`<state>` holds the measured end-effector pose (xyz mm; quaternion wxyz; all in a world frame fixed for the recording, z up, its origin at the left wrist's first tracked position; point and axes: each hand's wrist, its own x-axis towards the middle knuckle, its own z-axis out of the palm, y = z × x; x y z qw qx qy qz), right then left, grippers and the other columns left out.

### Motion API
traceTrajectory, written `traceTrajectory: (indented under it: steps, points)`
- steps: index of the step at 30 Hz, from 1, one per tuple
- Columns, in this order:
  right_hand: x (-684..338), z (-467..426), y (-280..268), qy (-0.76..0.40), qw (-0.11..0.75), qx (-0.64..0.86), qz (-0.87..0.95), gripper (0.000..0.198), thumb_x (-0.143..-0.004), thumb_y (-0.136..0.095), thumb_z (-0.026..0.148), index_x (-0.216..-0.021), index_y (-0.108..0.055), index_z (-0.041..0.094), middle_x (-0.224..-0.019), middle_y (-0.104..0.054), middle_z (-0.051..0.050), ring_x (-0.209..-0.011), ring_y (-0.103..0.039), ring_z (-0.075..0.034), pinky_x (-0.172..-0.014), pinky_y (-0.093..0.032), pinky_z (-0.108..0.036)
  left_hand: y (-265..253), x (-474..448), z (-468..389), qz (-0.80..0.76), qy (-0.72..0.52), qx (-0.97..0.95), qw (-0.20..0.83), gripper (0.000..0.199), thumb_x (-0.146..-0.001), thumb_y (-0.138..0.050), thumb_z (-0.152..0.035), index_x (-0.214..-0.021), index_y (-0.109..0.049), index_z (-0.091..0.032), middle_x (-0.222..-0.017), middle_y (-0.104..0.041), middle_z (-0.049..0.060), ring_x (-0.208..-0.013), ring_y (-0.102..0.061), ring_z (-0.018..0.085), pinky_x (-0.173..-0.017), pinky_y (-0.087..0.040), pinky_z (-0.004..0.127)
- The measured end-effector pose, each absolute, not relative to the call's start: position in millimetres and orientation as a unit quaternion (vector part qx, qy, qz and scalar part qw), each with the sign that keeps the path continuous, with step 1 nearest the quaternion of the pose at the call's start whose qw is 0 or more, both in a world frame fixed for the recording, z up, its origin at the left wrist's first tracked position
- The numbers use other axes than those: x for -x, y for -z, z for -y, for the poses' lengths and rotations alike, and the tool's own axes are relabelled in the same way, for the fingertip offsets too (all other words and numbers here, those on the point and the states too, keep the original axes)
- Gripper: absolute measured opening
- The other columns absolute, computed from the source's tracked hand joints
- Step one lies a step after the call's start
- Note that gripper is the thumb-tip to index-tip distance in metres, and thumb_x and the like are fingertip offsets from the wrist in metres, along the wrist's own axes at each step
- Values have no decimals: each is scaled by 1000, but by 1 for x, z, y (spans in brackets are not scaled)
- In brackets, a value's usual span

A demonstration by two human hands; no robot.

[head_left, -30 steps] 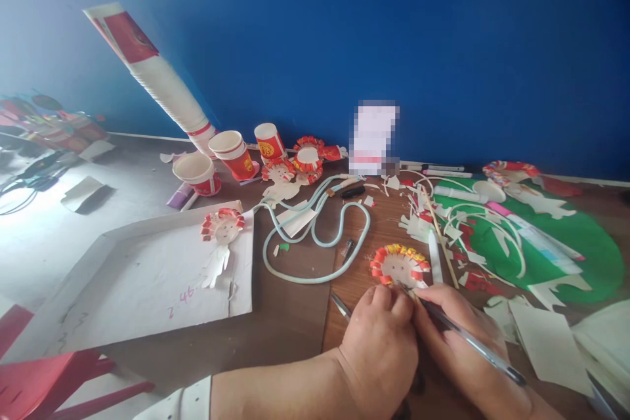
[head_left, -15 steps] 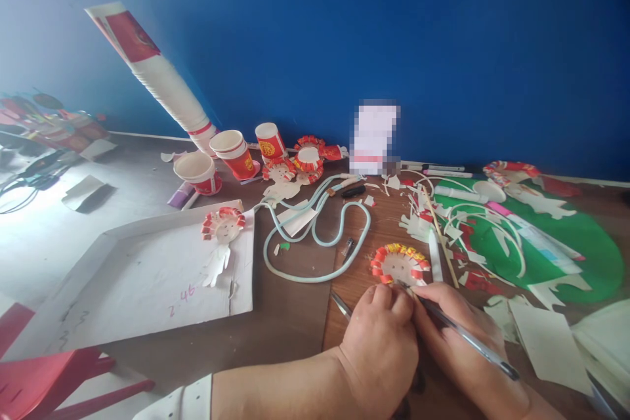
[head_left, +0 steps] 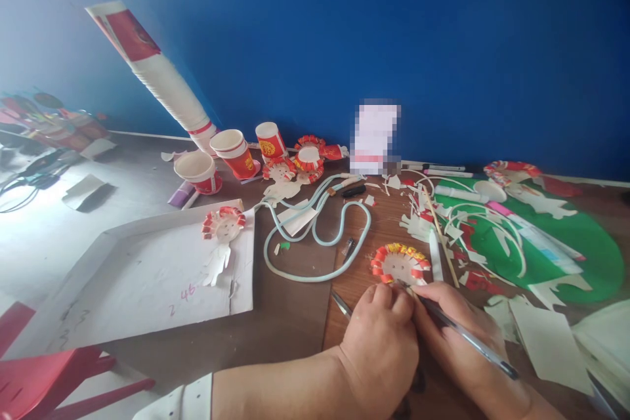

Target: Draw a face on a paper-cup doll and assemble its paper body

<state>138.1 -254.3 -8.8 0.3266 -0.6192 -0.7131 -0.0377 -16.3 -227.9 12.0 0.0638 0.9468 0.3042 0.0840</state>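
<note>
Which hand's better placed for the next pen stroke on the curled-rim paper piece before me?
Probably the right hand: it holds the pen, angled toward the near edge of the paper piece. The left hand is curled near that edge; its grip is hidden.

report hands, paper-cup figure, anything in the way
Right-hand grip round pen. Left-hand grip curled at lower edge of paper-cup figure, hold hidden. Figure's fringed top uncovered. Wooden stick nearby, not visibly blocking.
</note>
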Motion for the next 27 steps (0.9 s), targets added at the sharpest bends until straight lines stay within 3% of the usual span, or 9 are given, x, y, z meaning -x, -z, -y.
traceTrajectory:
  steps: [17,27]
  points:
    - [-140,254,4,32,335,609,718,10,-92,-53,29,-92,-59,21,-77,-71,-2,-62,-69,-15,-59,-49,-22,-13,17,229,-310,-98,-945,45,20,-82,-58,-26,-89,-73,-15,-95,-56,8,-88,-46,23,-80,-46,35]
    - [-142,255,1,31,334,607,720,12,-92,-53,31,-89,-59,22,-74,-71,-2,-58,-67,-14,-54,-47,-22,-12,17,228,-308,-101,-944,57,22,-86,-56,-26,-94,-73,-15,-97,-56,9,-91,-46,23,-82,-46,34]
